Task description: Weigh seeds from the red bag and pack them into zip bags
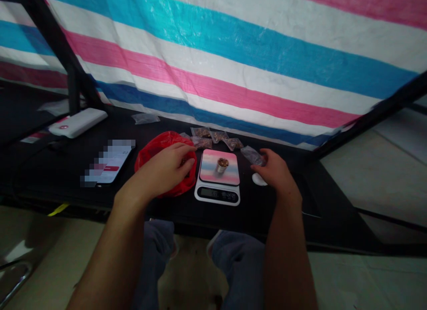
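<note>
My left hand is over the mouth of a red plastic bag, thumb and fingers apart; some small dark pieces show below the fingers. A white kitchen scale with a pink, white and blue striped top stands between my hands. On it sits a small metal cup filled with brownish pieces. My right hand has its thumb and fingers closed at the end of a small clear plastic bag. Just under that hand lies a round white object, partly covered.
Several small filled packets lie behind the scale. A phone and a white box-shaped device are on the left. Another clear bag lies near the striped plastic sheet, which hangs behind the black table.
</note>
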`<state>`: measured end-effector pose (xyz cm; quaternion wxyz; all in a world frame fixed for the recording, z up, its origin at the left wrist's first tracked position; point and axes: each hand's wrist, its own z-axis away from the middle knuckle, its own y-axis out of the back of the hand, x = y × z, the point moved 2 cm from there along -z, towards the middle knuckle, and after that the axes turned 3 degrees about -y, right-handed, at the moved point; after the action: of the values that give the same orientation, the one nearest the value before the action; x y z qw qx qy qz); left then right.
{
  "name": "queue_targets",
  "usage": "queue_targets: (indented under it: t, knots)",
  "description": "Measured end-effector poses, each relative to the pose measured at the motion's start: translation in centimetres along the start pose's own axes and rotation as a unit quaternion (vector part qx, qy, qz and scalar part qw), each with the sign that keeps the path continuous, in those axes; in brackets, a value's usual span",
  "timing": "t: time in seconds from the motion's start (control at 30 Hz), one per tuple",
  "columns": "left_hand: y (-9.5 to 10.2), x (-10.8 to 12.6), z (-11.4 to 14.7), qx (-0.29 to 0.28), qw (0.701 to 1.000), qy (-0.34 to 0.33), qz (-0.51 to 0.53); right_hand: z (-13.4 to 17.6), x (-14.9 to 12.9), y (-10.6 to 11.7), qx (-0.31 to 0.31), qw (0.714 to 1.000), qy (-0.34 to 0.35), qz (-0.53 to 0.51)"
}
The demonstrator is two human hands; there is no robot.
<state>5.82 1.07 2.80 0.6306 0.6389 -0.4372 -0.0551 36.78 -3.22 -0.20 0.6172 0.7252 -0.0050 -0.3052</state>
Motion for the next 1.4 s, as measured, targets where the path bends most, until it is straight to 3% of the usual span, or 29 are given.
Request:
queue_targets:
  t: [0.1, 0.2, 0.33, 0.43, 0.57, 0.7, 0.93, 1.1, 1.4]
  knots:
    - [0.0, 1.6, 0.1, 0.024, 0.998, -0.056, -0.002, 1.3, -1.1, 2.2, 0.056, 0.995, 0.062, -0.045]
    - [-0.1, 4.0, 0.4, 0.059, 0.989, -0.135, -0.005, 3.5, -3.2, 4.0, 0.062, 0.981, 0.159, -0.093]
    - [-0.2, 5.9, 0.8, 0.08, 0.979, -0.185, -0.013, 6.3, -7.0, 4.3, -0.023, 0.954, 0.262, -0.145]
    - [-0.3, 5.5, 0.9, 0.052, 0.987, -0.151, 0.003, 7.6, -9.1, 3.5, -0.105, 0.93, 0.302, -0.18]
    - [-0.6, 4.4, 0.8, -0.03, 0.993, -0.083, 0.08, 7.9, -9.5, 2.9, -0.179, 0.91, 0.278, -0.251]
    - [-1.0, 3.8, 0.3, -0.044, 0.987, -0.072, 0.139, 7.1, -8.0, 3.0, -0.231, 0.889, 0.249, -0.305]
    - [-2.0, 1.2, -0.9, -0.036, 0.995, -0.034, 0.084, 3.4, -4.0, 1.4, -0.129, 0.956, 0.153, -0.213]
    - [-2.9, 0.4, -1.4, -0.057, 0.994, -0.053, 0.078, 2.9, -4.4, -1.0, -0.156, 0.956, 0.153, -0.197]
    - [-3.5, 0.1, -1.6, -0.058, 0.995, -0.047, 0.063, 2.9, -5.9, -1.8, -0.166, 0.945, 0.19, -0.209]
